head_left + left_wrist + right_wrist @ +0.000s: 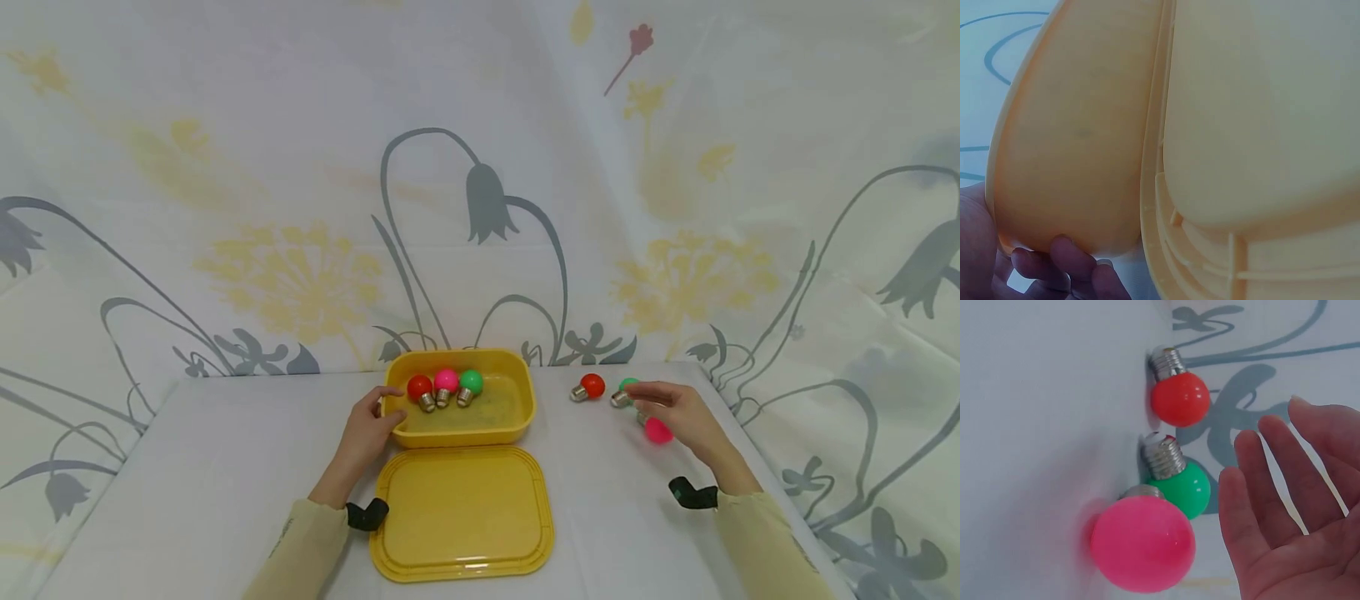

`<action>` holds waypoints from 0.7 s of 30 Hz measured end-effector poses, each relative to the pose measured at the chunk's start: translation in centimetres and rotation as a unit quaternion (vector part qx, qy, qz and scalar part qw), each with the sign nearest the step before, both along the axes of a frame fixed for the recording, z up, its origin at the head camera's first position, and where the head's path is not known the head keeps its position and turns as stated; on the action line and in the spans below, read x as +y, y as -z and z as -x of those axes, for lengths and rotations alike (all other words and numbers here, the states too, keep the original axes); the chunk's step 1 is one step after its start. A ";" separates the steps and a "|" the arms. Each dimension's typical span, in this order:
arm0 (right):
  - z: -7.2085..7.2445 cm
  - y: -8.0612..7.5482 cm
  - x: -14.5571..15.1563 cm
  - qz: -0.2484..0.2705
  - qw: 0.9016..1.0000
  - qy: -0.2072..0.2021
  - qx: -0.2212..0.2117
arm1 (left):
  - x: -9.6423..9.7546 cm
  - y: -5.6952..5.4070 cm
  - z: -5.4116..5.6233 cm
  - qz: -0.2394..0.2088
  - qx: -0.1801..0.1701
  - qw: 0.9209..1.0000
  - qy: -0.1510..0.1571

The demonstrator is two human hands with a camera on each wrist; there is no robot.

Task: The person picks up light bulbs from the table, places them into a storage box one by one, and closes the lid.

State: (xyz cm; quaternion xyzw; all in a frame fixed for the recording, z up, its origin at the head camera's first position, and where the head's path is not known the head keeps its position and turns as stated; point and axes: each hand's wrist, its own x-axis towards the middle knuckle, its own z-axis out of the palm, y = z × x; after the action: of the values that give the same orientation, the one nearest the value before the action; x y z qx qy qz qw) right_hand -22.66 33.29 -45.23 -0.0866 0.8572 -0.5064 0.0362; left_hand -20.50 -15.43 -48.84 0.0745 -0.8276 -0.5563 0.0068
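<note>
My left hand (369, 427) holds the left end of a yellow plastic container (465, 438); in the left wrist view its fingers (1072, 259) bend at the container's end wall. A red bulb (419, 387), a pink bulb (446, 382) and a green bulb (471, 382) lie inside, side by side, with silver screw bases. My right hand (686, 417) is over the right of the table with fingers extended, holding nothing. Near it lie another red bulb (1180, 400), green bulb (1184, 490) and pink bulb (1144, 545); the hand partly covers the green and pink ones in the head view.
A flat yellow lid (462, 512) lies in front of the container, close to its near side. The white tabletop (187, 483) meets a flower-printed cloth (480, 275) along the back and sides. Each wrist wears a black strap.
</note>
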 end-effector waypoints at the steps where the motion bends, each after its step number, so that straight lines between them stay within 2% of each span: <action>1: -0.1 0.1 0.2 0.001 1.000 0.003 0.001 | 0.0 0.0 0.0 -0.001 -0.001 1.000 -0.001; 6: -0.6 0.2 1.3 -0.020 1.000 0.021 0.009 | 0.0 0.0 0.0 -0.004 0.000 1.000 -0.002; 13: -0.9 0.4 2.3 -0.077 0.996 0.045 0.002 | 0.0 0.0 0.1 -0.005 -0.002 1.000 -0.002; 21: -1.0 1.1 2.8 -0.094 0.994 0.054 -0.011 | 0.1 -0.2 0.0 -0.008 -0.006 1.000 -0.002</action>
State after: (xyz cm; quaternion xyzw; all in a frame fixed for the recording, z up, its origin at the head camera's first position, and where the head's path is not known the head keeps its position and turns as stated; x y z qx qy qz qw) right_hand -21.64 36.11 -46.38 -0.0308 0.9040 -0.4256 0.0266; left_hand -20.49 -15.38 -48.65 0.0794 -0.8233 -0.5621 0.0026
